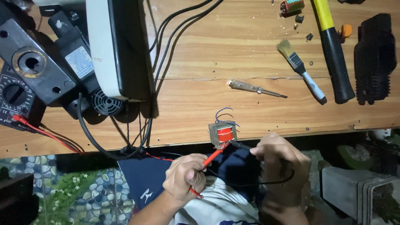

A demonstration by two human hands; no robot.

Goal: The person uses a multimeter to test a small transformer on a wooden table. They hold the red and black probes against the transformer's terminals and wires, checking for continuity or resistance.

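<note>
A small transformer (223,133) with a red winding and blue wires sits at the near edge of the wooden bench (233,54). My left hand (185,175) holds a red test probe (213,156), its tip touching the transformer's lower left side. My right hand (277,156) holds a black test probe (241,146), tip at the transformer's lower right. The red lead runs left to a black multimeter (14,98) at the bench's left edge.
On the bench lie a clear-handled tester screwdriver (256,88), a small paintbrush (301,71), a hammer with a yellow and black handle (333,54), a black ribbed part (374,58), a battery (291,6), black speaker parts (33,62) and a white appliance (114,46) with black cables.
</note>
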